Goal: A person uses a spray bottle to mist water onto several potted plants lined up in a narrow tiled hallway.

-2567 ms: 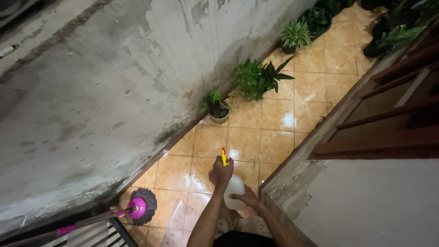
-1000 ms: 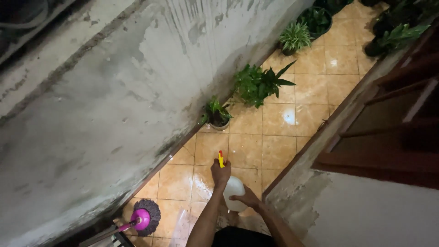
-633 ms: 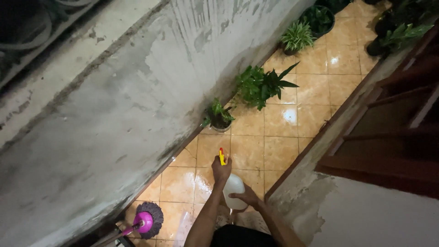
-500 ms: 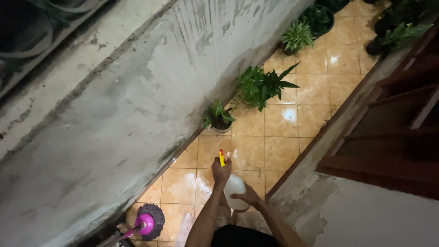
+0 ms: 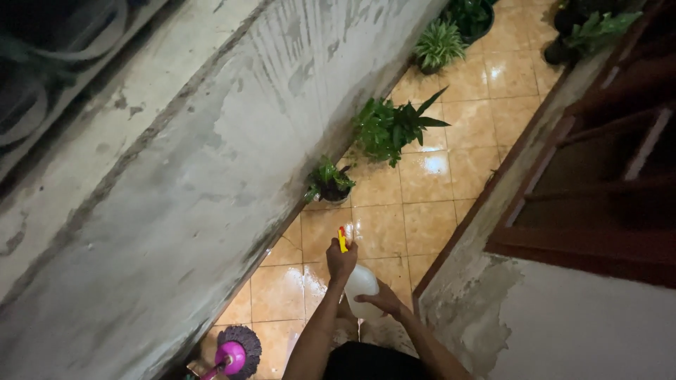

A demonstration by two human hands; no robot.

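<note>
I hold a white spray bottle (image 5: 360,283) with a yellow and red nozzle over the wet orange floor tiles. My left hand (image 5: 341,259) grips its trigger head, the nozzle pointing away from me toward a small potted plant (image 5: 328,181). My right hand (image 5: 384,300) cups the bottle's body from below and to the right. A bigger leafy plant (image 5: 391,128) stands further along the wall.
A tall stained concrete wall (image 5: 211,176) runs along the left. A pink mop with a round grey head (image 5: 236,352) lies at the lower left. More potted plants (image 5: 440,46) stand at the far end. A dark wooden window frame (image 5: 598,176) and a peeling white wall are on the right.
The view has tilted up and left, showing more of the wall top. My hands and the spray bottle have stayed in nearly the same pose; the mop has slid toward the bottom edge.
</note>
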